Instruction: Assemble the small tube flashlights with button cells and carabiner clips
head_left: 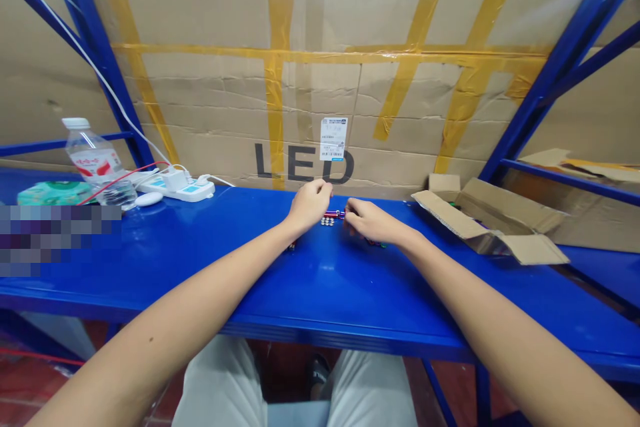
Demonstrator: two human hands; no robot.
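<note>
Both my arms reach out over a blue metal shelf (320,280). My left hand (310,203) is curled, its fingers pinched near a small red and blue rod (335,214) and a cluster of small silver balls (327,221). My right hand (367,219) is also curled, fingers closed at the rod's other end; what it holds is too small to name. A few more small coloured pieces (377,244) lie under my right wrist, and a dark bit (291,248) lies beside my left forearm.
An open cardboard box (493,227) lies at the right. At the left stand a water bottle (95,160), a white power strip (177,185) with wires, a white oval object (149,199) and a green packet (53,193). A taped cardboard sheet marked LED (320,80) forms the back wall.
</note>
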